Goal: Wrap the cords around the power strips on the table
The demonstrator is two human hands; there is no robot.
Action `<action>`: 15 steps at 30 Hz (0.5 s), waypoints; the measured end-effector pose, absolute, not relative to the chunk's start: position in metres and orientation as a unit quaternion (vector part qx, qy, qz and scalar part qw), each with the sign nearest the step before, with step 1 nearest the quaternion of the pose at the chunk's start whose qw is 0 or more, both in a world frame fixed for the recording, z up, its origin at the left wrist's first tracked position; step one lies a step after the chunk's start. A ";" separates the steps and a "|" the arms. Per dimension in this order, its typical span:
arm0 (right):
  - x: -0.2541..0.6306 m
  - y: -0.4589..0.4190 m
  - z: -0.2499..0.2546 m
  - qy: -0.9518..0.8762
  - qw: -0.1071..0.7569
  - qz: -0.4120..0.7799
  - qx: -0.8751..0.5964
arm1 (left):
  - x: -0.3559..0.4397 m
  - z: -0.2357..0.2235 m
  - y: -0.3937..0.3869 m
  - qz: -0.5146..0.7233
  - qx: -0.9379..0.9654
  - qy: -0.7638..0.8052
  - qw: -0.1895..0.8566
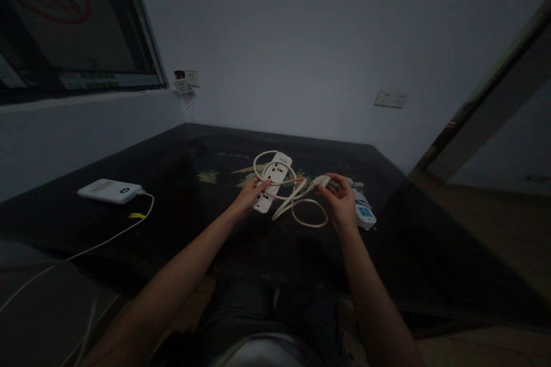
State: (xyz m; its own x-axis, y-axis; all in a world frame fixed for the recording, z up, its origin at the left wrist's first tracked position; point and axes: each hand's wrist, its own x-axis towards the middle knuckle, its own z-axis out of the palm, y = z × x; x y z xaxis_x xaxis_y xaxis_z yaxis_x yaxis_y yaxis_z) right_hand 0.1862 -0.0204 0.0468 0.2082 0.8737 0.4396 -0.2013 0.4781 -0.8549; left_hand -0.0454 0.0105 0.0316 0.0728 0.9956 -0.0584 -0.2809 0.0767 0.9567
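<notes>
A white power strip [278, 171] with several sockets lies aslant in the middle of the dark table, its pale cord [310, 225] looped over and beside it. At the strip's left edge, my left hand [249, 195] is closed, fingertips on the strip right where a loop of cord passes. Whether the cord is pinched there too is hard to see. My right hand [340, 199] grips the cord's plug [319, 182] between thumb and fingers, just right of the strip. Behind that hand sits a second strip with a blue socket face [365, 212], its cord bundled and partly hidden.
A white power bank [109, 190] with a cable [107, 242] running off the table lies at the left. Yellow tape [137, 215] is near it. Wall sockets [391, 98] are on the back wall, and another socket box [186, 81] hangs loose by the window.
</notes>
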 end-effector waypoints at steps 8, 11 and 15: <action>0.184 -0.024 0.051 -0.492 0.718 0.384 -0.306 | -0.050 0.029 0.013 0.521 0.424 0.401 0.623; 0.185 -0.024 0.052 -0.468 0.736 0.379 -0.310 | -0.050 0.030 0.012 0.513 0.427 0.387 0.636; 0.187 -0.024 0.053 -0.453 0.737 0.387 -0.319 | -0.049 0.032 0.011 0.518 0.421 0.384 0.638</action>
